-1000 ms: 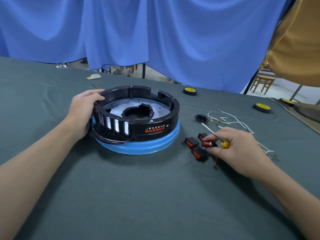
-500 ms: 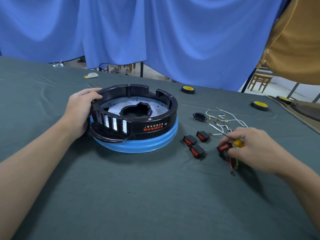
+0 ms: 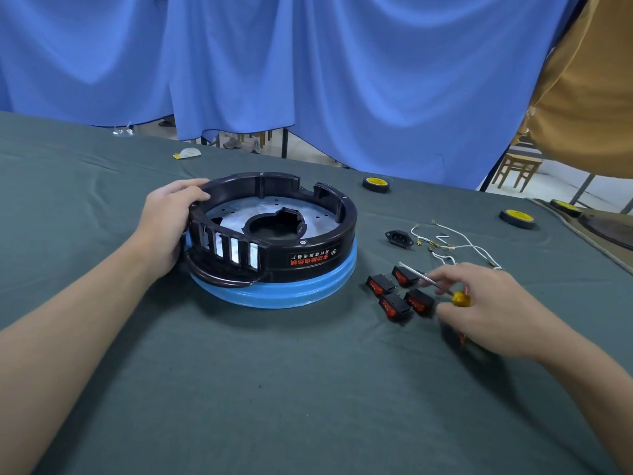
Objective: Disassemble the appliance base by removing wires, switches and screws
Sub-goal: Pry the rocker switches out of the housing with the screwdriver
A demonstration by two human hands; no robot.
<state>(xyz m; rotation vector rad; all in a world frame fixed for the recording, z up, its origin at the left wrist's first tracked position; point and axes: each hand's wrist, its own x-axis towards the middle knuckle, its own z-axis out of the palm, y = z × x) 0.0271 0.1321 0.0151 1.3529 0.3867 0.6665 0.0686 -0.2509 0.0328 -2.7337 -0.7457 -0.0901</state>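
Four rocker switches (image 3: 397, 294) between appliance base (image 3: 274, 241) and screwdriver-holding right hand (image 3: 486, 310).

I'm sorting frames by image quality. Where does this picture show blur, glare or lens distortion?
Head view: the screwdriver shaft in the right hand is smeared by motion; the metal plate inside the appliance base shows mild glare; soft shadows lie under both hands, the left hand sharp; the table edge bows from the wide-angle lens.
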